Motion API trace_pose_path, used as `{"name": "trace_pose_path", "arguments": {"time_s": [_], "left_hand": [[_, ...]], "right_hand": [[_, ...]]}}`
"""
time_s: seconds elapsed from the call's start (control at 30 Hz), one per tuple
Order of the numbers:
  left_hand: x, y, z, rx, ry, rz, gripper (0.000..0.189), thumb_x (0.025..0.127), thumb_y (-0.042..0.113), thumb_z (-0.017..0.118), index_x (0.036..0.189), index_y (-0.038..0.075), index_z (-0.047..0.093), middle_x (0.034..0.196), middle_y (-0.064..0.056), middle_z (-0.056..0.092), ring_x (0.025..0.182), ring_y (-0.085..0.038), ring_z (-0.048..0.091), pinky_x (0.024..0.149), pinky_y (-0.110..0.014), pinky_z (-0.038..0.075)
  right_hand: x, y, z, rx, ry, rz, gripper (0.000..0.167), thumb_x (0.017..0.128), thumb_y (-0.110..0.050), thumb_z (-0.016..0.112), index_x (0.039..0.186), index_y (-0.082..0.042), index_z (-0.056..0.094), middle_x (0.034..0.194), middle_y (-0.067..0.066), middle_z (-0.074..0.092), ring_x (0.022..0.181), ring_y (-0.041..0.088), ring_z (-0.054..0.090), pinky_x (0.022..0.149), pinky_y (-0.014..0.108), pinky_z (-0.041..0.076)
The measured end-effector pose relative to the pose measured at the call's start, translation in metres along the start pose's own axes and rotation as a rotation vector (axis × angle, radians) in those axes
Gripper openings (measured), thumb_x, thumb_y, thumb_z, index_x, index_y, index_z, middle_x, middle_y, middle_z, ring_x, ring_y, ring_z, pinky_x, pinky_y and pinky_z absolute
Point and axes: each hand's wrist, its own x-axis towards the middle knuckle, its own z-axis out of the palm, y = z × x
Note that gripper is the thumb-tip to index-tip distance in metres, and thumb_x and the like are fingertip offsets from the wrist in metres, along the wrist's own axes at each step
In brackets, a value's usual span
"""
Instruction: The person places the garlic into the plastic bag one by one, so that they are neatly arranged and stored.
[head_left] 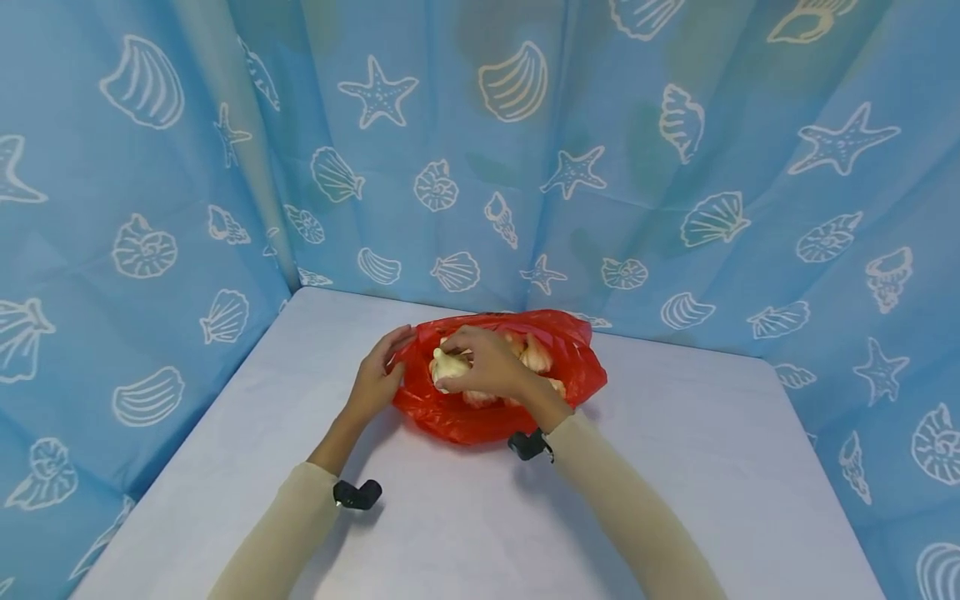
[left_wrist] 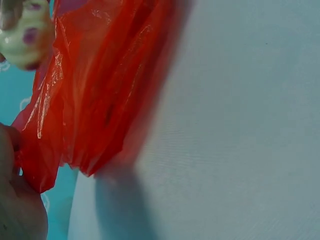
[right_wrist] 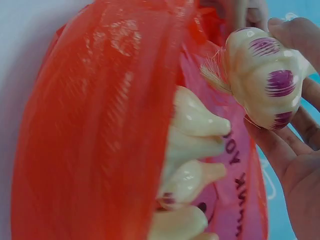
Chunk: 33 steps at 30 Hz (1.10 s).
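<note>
A red plastic bag point(head_left: 457, 427) lies with its mouth open on the white table, dark lettering showing on its inside in the right wrist view. Several garlic bulbs point(head_left: 536, 357) with pale, glossy stems are in it. My right hand point(head_left: 491, 364) holds one garlic bulb point(right_wrist: 265, 80) between thumb and fingers, over the left part of the bag's mouth. That bulb is cream with purple streaks and a tuft of root hairs. At the bag's left end, my left hand point(head_left: 375, 377) pinches the plastic edge; its fingertips are partly hidden by the bag.
The white tabletop point(head_left: 450, 525) stretches around the bag. Blue curtains point(head_left: 480, 167) printed with shells and starfish hang behind it and along the left side. Each wrist carries a small black camera point(head_left: 357, 495).
</note>
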Motion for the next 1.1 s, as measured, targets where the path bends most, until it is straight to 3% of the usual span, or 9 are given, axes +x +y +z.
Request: {"name": "trace_pose_path", "arguments": {"time_s": [0.23,0.43,0.57,0.63,0.83,0.97,1.1], "left_hand": [[0.001,0.007,-0.002,-0.009,0.000,0.027,0.064,0.090,-0.016,0.051,0.146,0.012,0.041,0.145,-0.007,0.049,0.133,-0.023,0.046,0.103,-0.041,0.041],[-0.005,0.039,-0.008,-0.019,0.002,0.060,0.060,0.088,-0.019,0.050,0.144,-0.001,0.039,0.143,-0.022,0.047,0.132,-0.035,0.046,0.100,-0.046,0.042],[-0.008,0.043,-0.010,0.001,0.007,0.064,0.059,0.089,-0.017,0.052,0.144,-0.001,0.040,0.142,-0.022,0.048,0.132,-0.035,0.046,0.099,-0.044,0.043],[-0.009,0.041,-0.011,0.009,0.011,0.063,0.059,0.089,-0.017,0.053,0.144,0.000,0.040,0.142,-0.021,0.048,0.131,-0.034,0.046,0.099,-0.043,0.044],[-0.009,0.041,-0.014,-0.004,0.015,0.070,0.059,0.089,-0.018,0.051,0.144,-0.001,0.040,0.142,-0.022,0.048,0.132,-0.035,0.046,0.099,-0.042,0.044],[-0.007,0.045,-0.015,-0.016,0.021,0.080,0.058,0.089,-0.019,0.049,0.144,-0.002,0.040,0.142,-0.024,0.047,0.132,-0.036,0.046,0.099,-0.044,0.043],[-0.006,0.049,-0.016,-0.006,0.022,0.092,0.058,0.088,-0.020,0.049,0.143,-0.003,0.040,0.141,-0.024,0.048,0.131,-0.037,0.046,0.097,-0.046,0.044]], "right_hand": [[0.008,0.006,0.011,-0.046,-0.031,-0.051,0.050,0.077,-0.034,0.083,0.118,-0.011,0.067,0.112,-0.005,0.063,0.098,0.011,0.057,0.080,0.025,0.053],[0.009,0.008,0.015,-0.146,-0.062,-0.085,0.049,0.076,-0.039,0.083,0.115,-0.011,0.069,0.115,-0.002,0.064,0.105,0.013,0.054,0.088,0.026,0.050],[0.008,0.009,0.018,-0.198,-0.103,-0.057,0.050,0.077,-0.040,0.082,0.116,-0.012,0.069,0.119,-0.001,0.063,0.117,0.018,0.051,0.106,0.037,0.041],[0.008,0.008,0.019,-0.219,-0.111,-0.072,0.049,0.077,-0.038,0.082,0.116,-0.012,0.069,0.119,0.000,0.064,0.121,0.020,0.051,0.113,0.046,0.031],[0.012,0.005,0.024,-0.319,-0.149,-0.162,0.041,0.078,-0.032,0.081,0.112,-0.012,0.071,0.111,-0.002,0.067,0.116,0.017,0.055,0.115,0.060,0.014],[0.016,0.006,0.028,-0.376,-0.175,-0.176,0.036,0.078,-0.030,0.079,0.110,-0.013,0.071,0.107,-0.004,0.066,0.108,0.012,0.057,0.115,0.056,0.018],[0.016,0.009,0.033,-0.395,-0.198,-0.178,0.037,0.079,-0.029,0.078,0.111,-0.013,0.070,0.107,-0.004,0.064,0.104,0.011,0.056,0.108,0.036,0.038]]}}
